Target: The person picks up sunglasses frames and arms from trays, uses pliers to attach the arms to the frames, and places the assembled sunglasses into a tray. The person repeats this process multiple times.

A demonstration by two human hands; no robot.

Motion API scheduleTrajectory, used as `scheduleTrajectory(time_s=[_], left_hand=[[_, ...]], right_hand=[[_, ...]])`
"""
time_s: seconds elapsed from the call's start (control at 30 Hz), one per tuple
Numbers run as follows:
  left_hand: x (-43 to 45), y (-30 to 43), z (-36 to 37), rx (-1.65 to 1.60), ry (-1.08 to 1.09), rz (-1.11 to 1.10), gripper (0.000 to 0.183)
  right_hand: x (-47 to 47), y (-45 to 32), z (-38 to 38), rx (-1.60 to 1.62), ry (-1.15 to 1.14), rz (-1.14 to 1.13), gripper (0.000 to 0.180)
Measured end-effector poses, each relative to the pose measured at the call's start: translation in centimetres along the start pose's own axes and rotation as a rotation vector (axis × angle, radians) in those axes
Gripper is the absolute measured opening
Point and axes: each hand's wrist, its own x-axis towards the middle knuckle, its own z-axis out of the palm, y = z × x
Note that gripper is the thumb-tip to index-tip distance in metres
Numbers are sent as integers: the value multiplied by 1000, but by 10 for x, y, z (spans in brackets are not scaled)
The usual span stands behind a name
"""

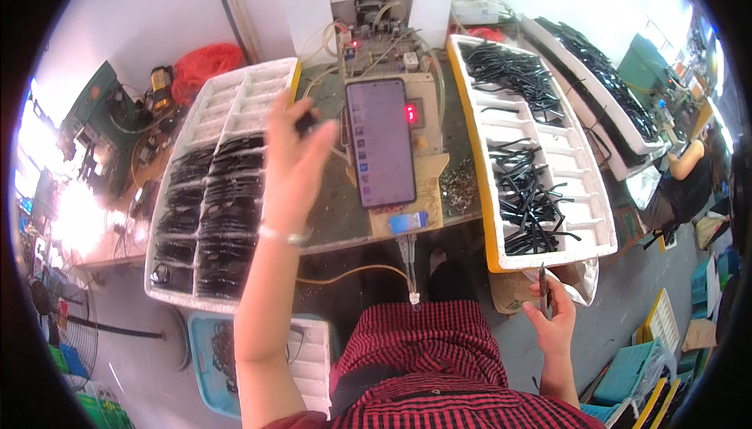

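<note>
My left hand [296,158], blurred, is raised over the right edge of the left foam tray [279,73]; a small dark object shows between its thumb and fingers, too blurred to name. Rows of black eyeglass frames [229,211] fill much of that tray. My right hand [552,317] holds a slim pointed metal tool [543,294], tip up, just below the right foam tray [605,235]. Loose black eyeglass temples [526,211] lie in that tray. Between the trays a smartphone [382,141] leans on a bench machine [432,85] with a red digit display.
A blue basin [202,370] and another white tray [314,364] are at lower left, near a floor fan [67,323]. More temples fill a long tray [623,158] at right. A person's bent arm [687,158] shows at far right. A cable crosses below the bench.
</note>
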Motion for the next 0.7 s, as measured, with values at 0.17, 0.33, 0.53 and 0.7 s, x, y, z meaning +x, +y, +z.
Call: scheduleTrajectory(time_s=[0.17,0.33,0.53,0.7], left_hand=[[-107,11,-118,415,496,454,37],[-293,-50,-282,420,925,-100,18],[-464,-201,-290,633,821,-981,23],[-413,-278,-212,859,549,-637,22]], right_hand=[[-1,5,6,137,-37,-7,52],[6,10,17,107,-79,-45,46],[17,-9,38,334,-142,-58,49],[14,-35,43,273,-106,-137,49]])
